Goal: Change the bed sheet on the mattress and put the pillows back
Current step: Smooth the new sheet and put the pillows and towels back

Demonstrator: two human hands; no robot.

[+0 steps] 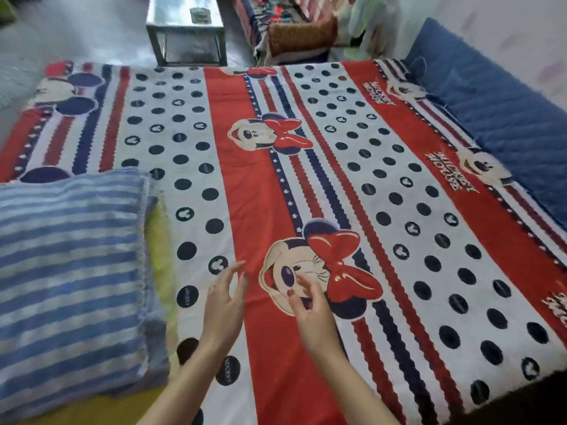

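Observation:
A red, white and navy cartoon-mouse bed sheet (383,167) lies spread flat over the mattress, covering most of the view. A blue-and-white striped pillow (70,265) lies on the sheet at the left, with a yellow edge showing beneath it. My left hand (224,305) hovers over the sheet's red band with straight fingers and holds nothing. My right hand (310,311) is just to its right above a printed mouse face, fingers loosely bent, holding nothing.
A blue quilted mattress or pad (497,118) lies along the sheet's right edge by the wall. Beyond the bed's far end stands a metal-frame table (187,29) with a small jar, and a colourful heap of cloth (294,29) lies beside it.

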